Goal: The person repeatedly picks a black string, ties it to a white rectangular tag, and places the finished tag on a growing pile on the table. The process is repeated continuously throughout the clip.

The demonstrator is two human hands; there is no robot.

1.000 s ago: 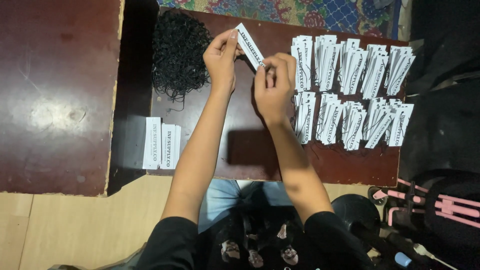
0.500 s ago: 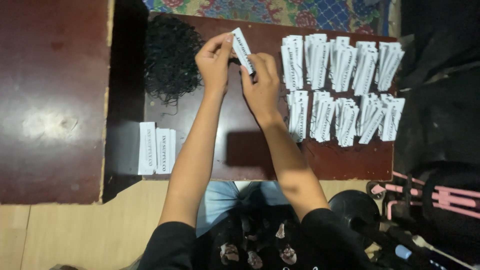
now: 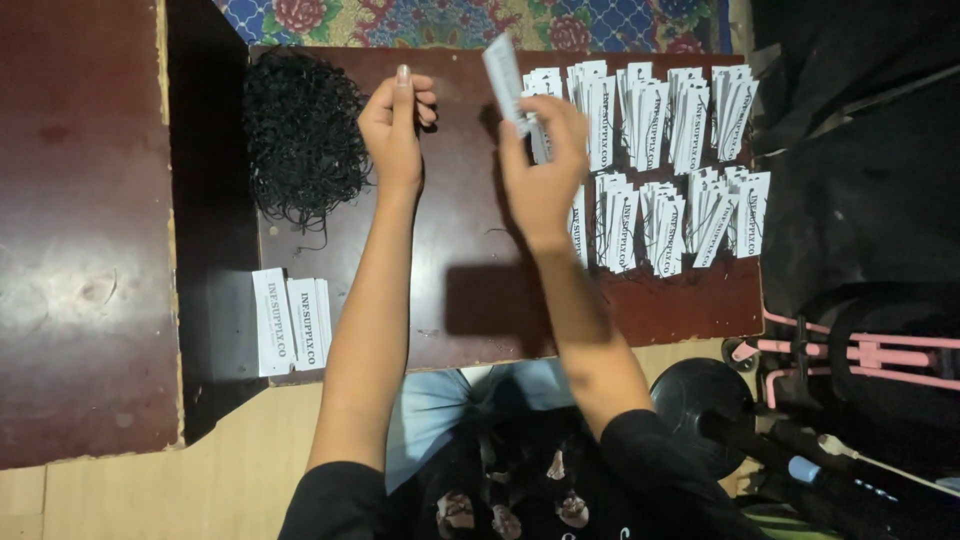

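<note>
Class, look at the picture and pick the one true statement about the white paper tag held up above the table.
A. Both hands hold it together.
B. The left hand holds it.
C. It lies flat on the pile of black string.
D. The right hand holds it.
D. The right hand alone pinches the white tag, while the left hand is apart from it, closed near the pile of black string.

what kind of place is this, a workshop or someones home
Probably a home used for piecework, not a proper workshop: a low dark wooden table on the floor, a floral rug beyond it, rows of white paper tags and a heap of black string.
</note>
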